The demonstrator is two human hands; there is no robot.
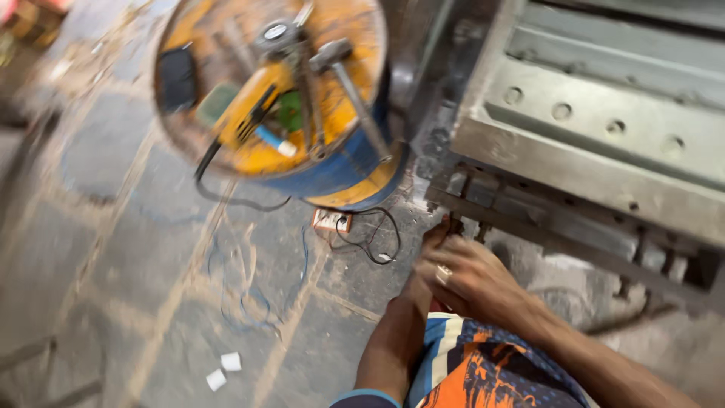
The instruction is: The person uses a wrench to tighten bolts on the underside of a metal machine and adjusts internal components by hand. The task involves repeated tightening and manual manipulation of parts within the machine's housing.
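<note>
The right hand [472, 278] lies low at the near right of the scene, knuckles up, with a ring on one finger. Its fingers [445, 253] are curled together and reach under the lower edge of a large grey metal machine frame [596, 162], where they meet a small dark metal part [455, 224] that hangs below the frame's bottom rail; whether the fingertips are clamped on that part cannot be told, because the view is blurred there. The left hand [429, 249] comes up from the near edge along a bare forearm and lies directly beneath the right hand, which covers most of it; the state of its fingers cannot be told. Both hands are at the same spot, touching or just beside the underside of the frame. The frame fills the far right of the scene and shows a row of round holes along its sloping face. To the left of the frame stands a blue and yellow drum [332, 170] whose open top holds tools: a yellow power tool [245, 113] with a black cable [226, 196] trailing to the floor, and a hammer [343, 72] leaning against the rim. A small white box [332, 220] with thin black wires lies on the stone floor [113, 264] just near of the drum. Two white scraps [224, 370] lie at the near left.
</note>
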